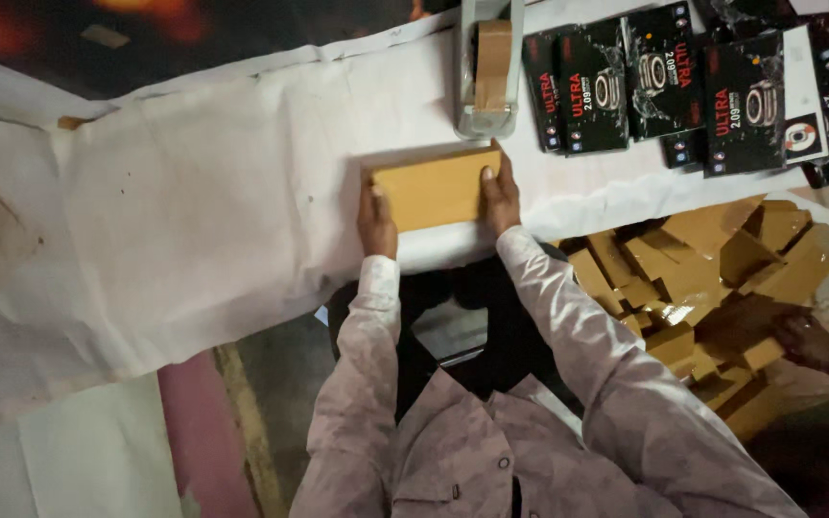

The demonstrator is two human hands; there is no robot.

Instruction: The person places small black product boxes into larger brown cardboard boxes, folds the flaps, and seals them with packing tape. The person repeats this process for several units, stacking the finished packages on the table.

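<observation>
Hands (376,219) (499,197) around flat cardboard box (434,190)

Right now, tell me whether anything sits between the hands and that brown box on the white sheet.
Nothing visible does. The left hand and right hand already grip the short ends of the brown box, bare skin on cardboard. The tape dispenser stands just beyond the box, clear of both hands.

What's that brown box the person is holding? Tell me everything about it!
The brown box is a flat, plain cardboard rectangle, closed, with no print showing. It lies on the white paper covering the table, slightly tilted, near the table's front edge. The left hand presses its left end and the right hand grips its right end. Just behind it stands a tape dispenser.
</observation>
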